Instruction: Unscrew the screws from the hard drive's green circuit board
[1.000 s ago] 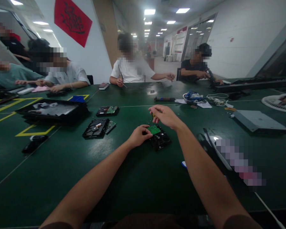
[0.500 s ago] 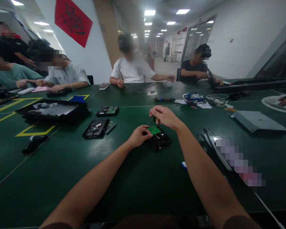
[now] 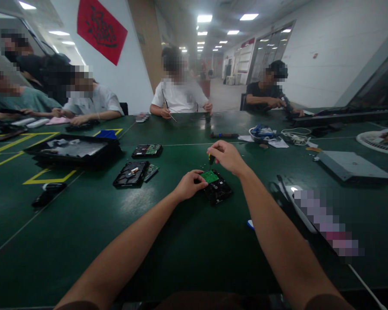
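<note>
A black hard drive [image 3: 219, 192] lies on the green tabletop in front of me, its green circuit board [image 3: 210, 176] facing up. My left hand [image 3: 191, 185] grips the drive's left edge, thumb over the board's near corner. Above the board, my right hand [image 3: 224, 156] pinches a small screwdriver [image 3: 211, 159] with a dark and yellow handle. It stands nearly upright, its thin shaft pointing down at the board; whether the tip touches a screw is too small to tell. A few tiny bits, perhaps screws, lie just beyond the drive.
Left of my hands are another hard drive [image 3: 146, 150], a black drive casing [image 3: 131, 174] and a loose circuit board [image 3: 151, 172]. Farther left stands a black tray [image 3: 73, 148]. A grey metal box [image 3: 355, 165] lies at the right. Several people sit across the table.
My right hand has shifted slightly right, and the screwdriver's yellow-marked handle now shows more clearly. My left hand keeps its hold. The person opposite has drawn one hand inward.
</note>
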Demonstrator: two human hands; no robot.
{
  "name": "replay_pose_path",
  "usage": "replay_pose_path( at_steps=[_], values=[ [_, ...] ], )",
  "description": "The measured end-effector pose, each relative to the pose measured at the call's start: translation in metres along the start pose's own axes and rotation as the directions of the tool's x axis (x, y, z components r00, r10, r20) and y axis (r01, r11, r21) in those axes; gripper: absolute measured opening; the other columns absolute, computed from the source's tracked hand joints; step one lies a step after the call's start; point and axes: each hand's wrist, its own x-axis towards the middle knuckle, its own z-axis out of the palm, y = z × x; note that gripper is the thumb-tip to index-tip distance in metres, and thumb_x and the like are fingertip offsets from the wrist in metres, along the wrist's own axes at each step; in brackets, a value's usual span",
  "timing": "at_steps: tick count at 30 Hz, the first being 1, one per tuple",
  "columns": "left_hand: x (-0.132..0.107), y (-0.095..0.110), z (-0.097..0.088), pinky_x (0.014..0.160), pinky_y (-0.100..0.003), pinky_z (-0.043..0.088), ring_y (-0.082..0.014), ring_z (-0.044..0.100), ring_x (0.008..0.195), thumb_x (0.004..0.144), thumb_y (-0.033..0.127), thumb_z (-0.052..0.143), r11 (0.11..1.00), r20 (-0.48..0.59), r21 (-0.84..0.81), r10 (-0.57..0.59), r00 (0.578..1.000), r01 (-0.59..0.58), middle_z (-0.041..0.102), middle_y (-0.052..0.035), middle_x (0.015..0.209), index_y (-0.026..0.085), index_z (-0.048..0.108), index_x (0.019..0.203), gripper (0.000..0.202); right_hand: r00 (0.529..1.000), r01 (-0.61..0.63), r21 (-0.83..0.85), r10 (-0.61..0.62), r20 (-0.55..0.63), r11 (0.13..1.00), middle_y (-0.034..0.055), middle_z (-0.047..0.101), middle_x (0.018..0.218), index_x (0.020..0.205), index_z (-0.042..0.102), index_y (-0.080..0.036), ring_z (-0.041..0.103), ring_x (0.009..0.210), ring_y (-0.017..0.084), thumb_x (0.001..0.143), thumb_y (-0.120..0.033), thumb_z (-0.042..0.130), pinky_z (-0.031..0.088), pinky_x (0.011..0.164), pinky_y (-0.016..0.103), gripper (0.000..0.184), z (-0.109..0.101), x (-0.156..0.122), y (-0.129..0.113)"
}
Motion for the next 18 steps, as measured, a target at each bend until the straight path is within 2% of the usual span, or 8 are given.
replay_pose_path(
  at_steps=[4, 8, 11, 18],
  values=[
    [0.001, -0.001, 0.001, 0.108, -0.043, 0.045, -0.0280, 0.061, 0.124, 0.082, 0.032, 0.076, 1.000, -0.001, 0.010, -0.002, 1.000, 0.002, 0.063, -0.0082, 0.136, 0.021, 0.076, 0.079, 0.012, 0.999, 0.004, 0.014, -0.005, 0.036, 1.000, 0.0047, 0.073, 0.100, 0.102, 0.066, -0.023, 0.061, 0.059, 0.012, 0.099, -0.050, 0.051, 0.048, 0.055, 0.026, 0.031, 0.002, -0.001, -0.001],
    [0.000, 0.000, 0.000, 0.108, -0.043, 0.045, -0.0281, 0.061, 0.123, 0.082, 0.033, 0.076, 1.000, -0.003, 0.016, -0.008, 1.000, 0.008, 0.063, -0.0079, 0.137, 0.021, 0.076, 0.079, 0.012, 0.998, 0.031, -0.070, -0.027, 0.054, 0.997, 0.0044, 0.072, 0.097, 0.115, 0.066, -0.023, 0.065, 0.068, 0.016, 0.092, -0.041, 0.064, 0.051, 0.063, 0.029, 0.030, 0.003, -0.003, 0.004],
    [0.000, 0.002, 0.000, 0.108, -0.043, 0.045, -0.0283, 0.061, 0.123, 0.082, 0.033, 0.076, 1.000, -0.002, 0.017, -0.018, 1.000, 0.018, 0.062, -0.0075, 0.138, 0.021, 0.076, 0.079, 0.013, 0.997, 0.049, -0.154, -0.040, 0.066, 0.987, 0.0056, 0.073, 0.097, 0.111, 0.068, -0.021, 0.066, 0.075, 0.018, 0.086, -0.034, 0.070, 0.052, 0.068, 0.031, 0.029, 0.002, -0.003, 0.006],
    [-0.001, 0.003, -0.002, 0.108, -0.043, 0.045, -0.0278, 0.060, 0.124, 0.082, 0.033, 0.076, 0.999, 0.010, 0.031, -0.021, 1.000, 0.020, 0.062, -0.0084, 0.137, 0.021, 0.076, 0.081, 0.013, 0.997, 0.061, -0.199, -0.053, 0.049, 0.978, 0.0063, 0.072, 0.092, 0.102, 0.069, -0.020, 0.066, 0.078, 0.020, 0.086, -0.037, 0.069, 0.052, 0.071, 0.033, 0.023, -0.002, -0.005, -0.007]
  ],
)
